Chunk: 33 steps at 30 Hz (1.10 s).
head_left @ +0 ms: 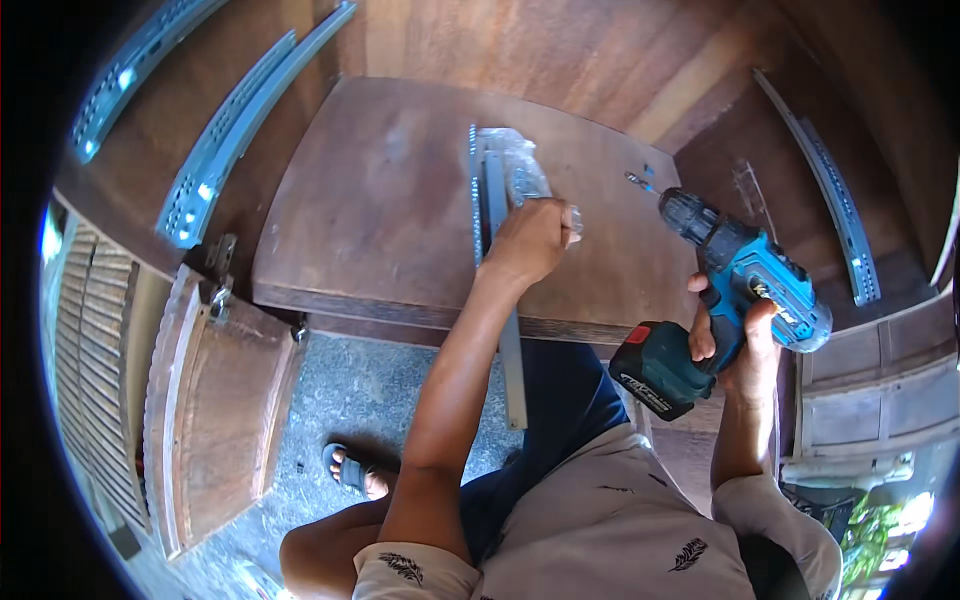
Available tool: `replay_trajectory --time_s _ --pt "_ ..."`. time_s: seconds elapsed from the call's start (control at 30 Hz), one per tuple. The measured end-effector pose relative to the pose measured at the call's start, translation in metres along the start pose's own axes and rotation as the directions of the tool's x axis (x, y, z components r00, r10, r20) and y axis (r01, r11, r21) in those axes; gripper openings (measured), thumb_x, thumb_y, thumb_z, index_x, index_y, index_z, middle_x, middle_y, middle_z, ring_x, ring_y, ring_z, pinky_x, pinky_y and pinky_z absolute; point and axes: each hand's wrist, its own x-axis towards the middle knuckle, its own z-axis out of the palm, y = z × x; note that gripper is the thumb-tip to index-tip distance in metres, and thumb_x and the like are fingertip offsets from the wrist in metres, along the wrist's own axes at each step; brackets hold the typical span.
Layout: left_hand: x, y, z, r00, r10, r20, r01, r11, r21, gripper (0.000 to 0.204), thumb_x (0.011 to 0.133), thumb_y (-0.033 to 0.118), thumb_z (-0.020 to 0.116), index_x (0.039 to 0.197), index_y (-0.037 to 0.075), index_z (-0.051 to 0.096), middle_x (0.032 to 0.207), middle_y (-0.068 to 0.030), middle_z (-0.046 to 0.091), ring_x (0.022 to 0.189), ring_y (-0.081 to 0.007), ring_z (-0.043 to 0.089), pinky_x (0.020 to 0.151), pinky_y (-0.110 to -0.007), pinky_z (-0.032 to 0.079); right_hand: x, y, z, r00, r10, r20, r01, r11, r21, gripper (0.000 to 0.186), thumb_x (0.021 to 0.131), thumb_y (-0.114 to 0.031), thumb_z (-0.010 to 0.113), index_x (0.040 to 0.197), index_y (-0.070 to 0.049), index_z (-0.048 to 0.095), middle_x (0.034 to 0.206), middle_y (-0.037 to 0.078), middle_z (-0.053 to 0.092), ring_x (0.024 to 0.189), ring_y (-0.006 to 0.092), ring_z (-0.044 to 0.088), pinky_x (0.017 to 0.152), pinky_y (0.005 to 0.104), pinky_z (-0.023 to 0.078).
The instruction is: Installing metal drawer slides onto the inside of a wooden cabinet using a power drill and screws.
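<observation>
My right hand [742, 345] is wrapped round the grip of a blue and black cordless drill [775, 285], its bit pointing up and left over the cabinet shelf. My left hand [532, 238] is closed in a fist on a crumpled clear plastic bag [518, 160]; a bit of plastic pokes out by the fingers. What the bag contains I cannot make out. Beside and partly under this hand lies a metal drawer slide [495, 190], with its near end jutting past the shelf's front edge. My left forearm hides part of it.
Drawer slides [235, 130] are fixed on the left inner wall, and another slide [835, 190] on the right one. The wooden shelf [360, 200] spans between them. A cabinet door [225, 400] hangs open at lower left, its hinge [220, 290] exposed.
</observation>
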Motion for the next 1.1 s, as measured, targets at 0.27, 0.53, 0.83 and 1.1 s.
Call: replay_trajectory --time_s 0.27,0.53,0.83,1.1 --pt "0.013 -0.018 0.061 0.998 -0.05 -0.037 0.062 0.869 0.491 0.014 0.084 0.009 0.064 0.087 0.0 0.074 0.089 -0.0182 0.074 0.079 -0.0403 0.07 0.074 -0.047 0.056 -0.005 0.007 -0.013 0.998 0.031 -0.058 -0.032 0.999 -0.019 0.083 0.096 -0.062 0.064 0.134 0.01 0.052 0.114 0.025 0.07 0.046 0.0125 0.056 0.043 0.0244 0.048" --pt "0.016 -0.019 0.083 0.991 -0.03 -0.132 0.111 0.739 0.665 0.015 0.086 0.01 0.064 0.092 0.004 0.076 0.09 -0.0152 0.073 0.075 -0.0336 0.072 0.07 -0.042 0.059 0.006 0.011 -0.003 0.999 0.03 -0.026 -0.03 0.999 0.023 0.071 0.097 -0.053 0.068 0.135 0.006 0.055 0.114 0.025 0.071 0.048 0.0137 0.059 0.045 0.0239 0.049" --pt "0.013 -0.016 0.068 0.933 0.205 -0.295 -0.019 0.849 0.528 0.011 0.084 0.007 0.068 0.093 0.004 0.074 0.088 -0.0118 0.073 0.066 -0.0282 0.069 0.063 -0.039 0.058 0.003 0.005 0.001 0.999 0.038 -0.037 -0.037 0.999 0.024 0.066 0.097 -0.049 0.069 0.132 0.006 0.057 0.113 0.024 0.071 0.049 0.0144 0.06 0.046 0.0237 0.048" --pt "-0.001 0.028 -0.029 0.936 -0.298 -0.187 0.154 0.825 -0.544 0.017 0.09 0.007 0.075 0.104 0.0 0.07 0.098 -0.0121 0.076 0.069 -0.0213 0.07 0.062 -0.029 0.058 0.014 0.019 0.025 0.996 0.05 0.074 -0.049 0.999 -0.007 0.067 0.099 -0.05 0.066 0.129 0.01 0.056 0.114 0.024 0.069 0.047 0.0145 0.056 0.044 0.0249 0.046"
